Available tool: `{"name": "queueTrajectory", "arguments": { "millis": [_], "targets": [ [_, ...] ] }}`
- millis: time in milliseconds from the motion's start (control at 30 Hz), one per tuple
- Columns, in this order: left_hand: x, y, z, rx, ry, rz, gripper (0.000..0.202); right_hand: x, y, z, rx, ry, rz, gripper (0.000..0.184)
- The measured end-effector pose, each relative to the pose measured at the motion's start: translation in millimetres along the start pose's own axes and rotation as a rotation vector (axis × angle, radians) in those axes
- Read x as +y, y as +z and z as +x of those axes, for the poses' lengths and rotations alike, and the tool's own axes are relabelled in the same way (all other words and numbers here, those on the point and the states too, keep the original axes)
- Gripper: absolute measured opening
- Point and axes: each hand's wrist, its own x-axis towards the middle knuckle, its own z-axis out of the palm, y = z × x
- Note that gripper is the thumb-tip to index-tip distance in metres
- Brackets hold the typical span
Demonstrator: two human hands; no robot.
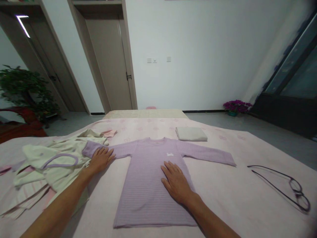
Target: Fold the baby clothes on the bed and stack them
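Note:
A lilac striped long-sleeved shirt (pixel 151 185) lies spread flat on the pink-white bed cover, neckline away from me and both sleeves stretched sideways. My left hand (pixel 101 159) rests flat on its left sleeve near the cuff, fingers extended. On the right side of the shirt's body, just below a small white print, lies my right hand (pixel 177 183), palm down with its fingers slightly spread. The left cuff reaches onto a heap of pale green clothes (pixel 59 162) with lilac trim. Neither hand grips anything.
A folded grey-white cloth (pixel 192 134) sits beyond the right sleeve. Black-framed glasses (pixel 297 195) lie at the right. Striped fabric (pixel 27 196) shows at the near left. Beyond are doors, a wall, a leafy plant (pixel 24 87) and purple flowers (pixel 236 106).

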Motion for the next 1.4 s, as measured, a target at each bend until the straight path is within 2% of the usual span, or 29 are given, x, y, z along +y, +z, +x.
{"name": "queueTrajectory", "arguments": {
  "millis": [67,133,200,267,367,467,567,633,733,833,933,1133,1400],
  "targets": [
    [21.7,-5.4,5.0,0.041,-0.016,-0.09,0.042,-0.6,-0.9,0.0,0.0,0.001,0.008,0.051],
    [51.4,-8.3,7.8,0.059,0.035,-0.22,0.047,-1.1,-1.7,-0.1,-0.006,0.001,0.018,0.051],
    [81.7,-9.1,8.3,0.008,0.139,-0.319,0.053,-1.3,-2.3,-0.4,-0.011,-0.001,0.024,0.052],
    [105.9,-9.3,7.7,-0.098,0.175,-0.316,0.056,-1.2,-2.6,-0.8,-0.01,-0.002,0.026,0.052],
    [124.9,-12.8,10.1,-0.214,0.062,-0.238,0.058,-0.8,-2.3,-1.8,-0.003,-0.003,0.02,0.053],
    [132.6,-22.2,18.1,-0.238,-0.088,-0.185,0.055,-0.5,-1.0,-2.7,-0.002,-0.009,0.011,0.053],
    [150.5,-31.3,24.5,-0.188,-0.068,-0.166,0.045,-0.3,0.4,-3.0,0.008,-0.014,0.0,0.052],
    [173.3,-31.9,23.3,-0.146,-0.005,-0.171,0.043,-0.4,0.8,-3.0,0.018,-0.014,-0.004,0.052],
    [214.5,-23.0,13.0,-0.098,0.088,-0.182,0.046,-0.9,0.0,-3.2,0.017,-0.019,0.007,0.053],
    [243.3,-10.3,1.6,-0.015,0.085,-0.13,0.051,-1.5,-0.7,-3.4,0.013,-0.023,0.024,0.053],
    [249.5,-3.7,-2.7,0.015,0.08,-0.092,0.056,-1.6,-0.5,-3.6,0.017,-0.019,0.022,0.053],
    [235.8,-8.2,-7.1,-0.009,0.159,-0.103,0.055,2.9,0.6,-4.1,0.006,-0.022,0.006,0.055],
    [218.1,-17.2,-44.7,-0.057,0.247,-0.15,0.055,12.5,3.3,-2.3,0.0,0.068,-0.047,0.059]
  ]
}}
